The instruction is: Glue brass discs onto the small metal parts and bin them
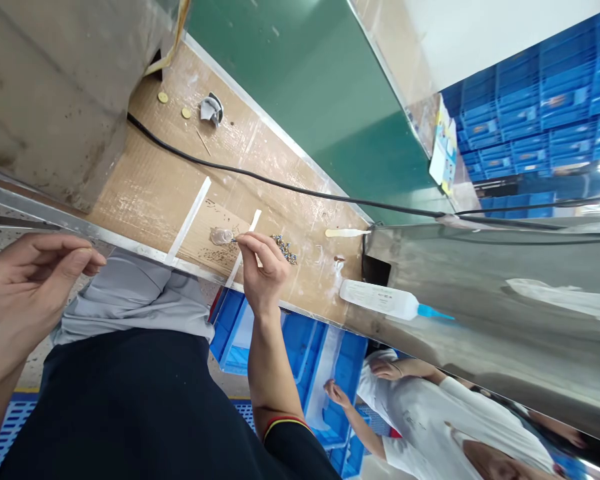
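Close in, at the left hand (30,287): loosely curled, thumb and forefinger tips meeting, hovering short of the metal edge of the surface (145,187); cannot tell whether pinching anything.

Over to the right hand (263,267): fingertips pressed together, pinching a thin tool (236,241). Tool short and slender, long axis running roughly along the surface's edge, tip pointing away from the fingers toward the left hand's side. Right at that tip, touching or nearly so, a small clear piece (223,235) flat on the cardboard. Just under the fingers, a white strip (253,223); a longer white strip (187,220) past the clear piece.

Beneath the right wrist, below the surface, a blue crate (305,347); something pale inside, not clear what.

Just beyond the right hand's knuckles, a little heap of metal bits (285,250). Further on that side, a wooden stick (345,233) and a white bottle (380,299) lying down, blue cap pointing away from the hand.

Beyond the fingertips, a black cable (280,183) across the cardboard, then a green panel (320,87). Far off, stacked blue crates (540,100).
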A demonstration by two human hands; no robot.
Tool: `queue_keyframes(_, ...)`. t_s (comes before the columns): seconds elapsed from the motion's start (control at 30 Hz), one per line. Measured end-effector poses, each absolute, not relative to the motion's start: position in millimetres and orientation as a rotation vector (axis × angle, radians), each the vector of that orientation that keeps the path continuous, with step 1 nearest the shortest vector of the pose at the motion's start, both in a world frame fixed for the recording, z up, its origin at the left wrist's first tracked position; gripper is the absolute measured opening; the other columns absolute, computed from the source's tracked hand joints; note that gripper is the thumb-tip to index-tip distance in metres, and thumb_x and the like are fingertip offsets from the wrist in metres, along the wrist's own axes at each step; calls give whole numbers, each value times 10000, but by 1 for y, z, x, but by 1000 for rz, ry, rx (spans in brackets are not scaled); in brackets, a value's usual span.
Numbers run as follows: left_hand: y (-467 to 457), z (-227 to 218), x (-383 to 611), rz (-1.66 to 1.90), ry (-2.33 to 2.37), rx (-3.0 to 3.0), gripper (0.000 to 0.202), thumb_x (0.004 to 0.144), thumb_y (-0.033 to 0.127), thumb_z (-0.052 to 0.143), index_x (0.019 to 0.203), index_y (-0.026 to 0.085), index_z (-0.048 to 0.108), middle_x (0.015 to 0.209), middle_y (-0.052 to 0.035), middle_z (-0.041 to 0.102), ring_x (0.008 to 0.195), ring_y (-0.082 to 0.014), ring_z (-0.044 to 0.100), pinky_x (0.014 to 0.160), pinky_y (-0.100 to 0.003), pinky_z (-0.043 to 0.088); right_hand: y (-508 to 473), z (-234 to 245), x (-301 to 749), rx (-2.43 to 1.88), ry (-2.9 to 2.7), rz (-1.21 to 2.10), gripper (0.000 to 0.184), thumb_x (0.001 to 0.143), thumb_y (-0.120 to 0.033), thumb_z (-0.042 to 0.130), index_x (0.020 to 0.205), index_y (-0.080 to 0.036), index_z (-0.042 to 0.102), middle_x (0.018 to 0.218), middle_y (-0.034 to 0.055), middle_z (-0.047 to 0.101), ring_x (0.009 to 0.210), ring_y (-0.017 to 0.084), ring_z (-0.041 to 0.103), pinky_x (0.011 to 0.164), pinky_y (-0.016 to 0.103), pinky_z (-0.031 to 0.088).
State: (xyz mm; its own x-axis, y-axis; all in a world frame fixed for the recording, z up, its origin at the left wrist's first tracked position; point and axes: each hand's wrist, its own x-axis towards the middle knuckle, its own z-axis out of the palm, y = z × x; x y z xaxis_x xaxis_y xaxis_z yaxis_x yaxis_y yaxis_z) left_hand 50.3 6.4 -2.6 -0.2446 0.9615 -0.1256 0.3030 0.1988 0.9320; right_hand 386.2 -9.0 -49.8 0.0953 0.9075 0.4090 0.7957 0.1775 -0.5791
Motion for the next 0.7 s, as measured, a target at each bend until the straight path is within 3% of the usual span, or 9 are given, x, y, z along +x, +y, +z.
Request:
queue_keyframes(0.2,7,-2,50,1042,1700,1208,103,1032,286,857,1018,185,839,913,-14,831,813,-136,793,822,-248,637,-7,-44,385,-1576,-1706,195,185,1153,-198,728,1155,-290,889,1138,43,902,1081,206,876,976,352,711)
queue_keyframes(0.37,8,-8,47,1040,1691,1227,101,1024,285,870,1022,187,846,898,-11,842,799,-125,807,803,-209,644,-2,-43,384,-1634,-1672,64,180,1164,-251,719,1132,-278,894,1126,62,901,1059,221,878,967,377,718)
queue_keyframes(0.7,1,-20,41,1061,1626,1190,146,1033,223,878,1177,206,893,945,8,873,811,-139,822,873,-252,689,1,-52,383,-1589,-1741,55,227,1174,-211,685,1210,-302,889,1163,64,891,1089,226,868,988,386,694)
